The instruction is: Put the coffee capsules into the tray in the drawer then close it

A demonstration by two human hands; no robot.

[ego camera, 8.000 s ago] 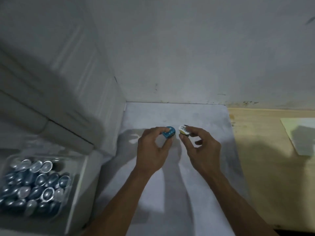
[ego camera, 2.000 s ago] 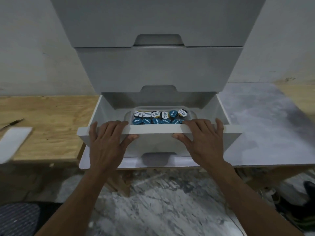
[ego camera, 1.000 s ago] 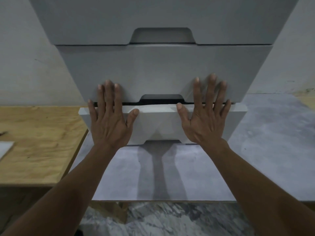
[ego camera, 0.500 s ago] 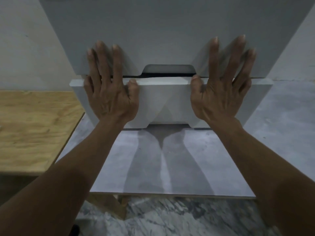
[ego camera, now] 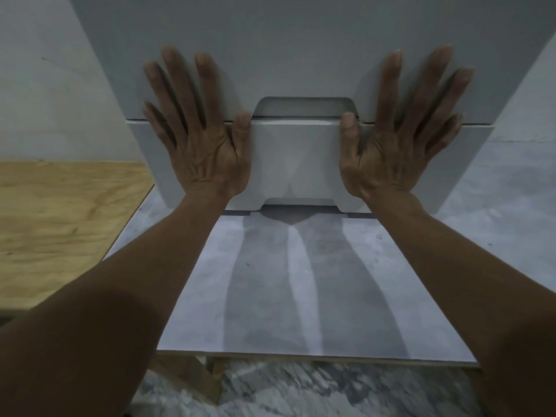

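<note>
The bottom drawer (ego camera: 296, 164) of the grey drawer unit is pushed in, its front nearly flush with the drawer above (ego camera: 301, 49). My left hand (ego camera: 198, 130) presses flat on the left part of the drawer front, fingers straight and spread, reaching up over the upper drawer. My right hand (ego camera: 400, 133) presses flat on the right part in the same way. The tray and the coffee capsules are hidden inside the drawer.
The unit stands on a grey marbled board (ego camera: 301, 281) whose front edge is near me. A plywood tabletop (ego camera: 60, 224) lies to the left. A pale wall (ego camera: 39, 85) rises behind, and marbled floor (ego camera: 301, 392) shows below the board.
The drawer, open with capsules showing two seconds ago, has slid in under both flat hands; the dark gap at its top has closed. The view has moved closer.
</note>
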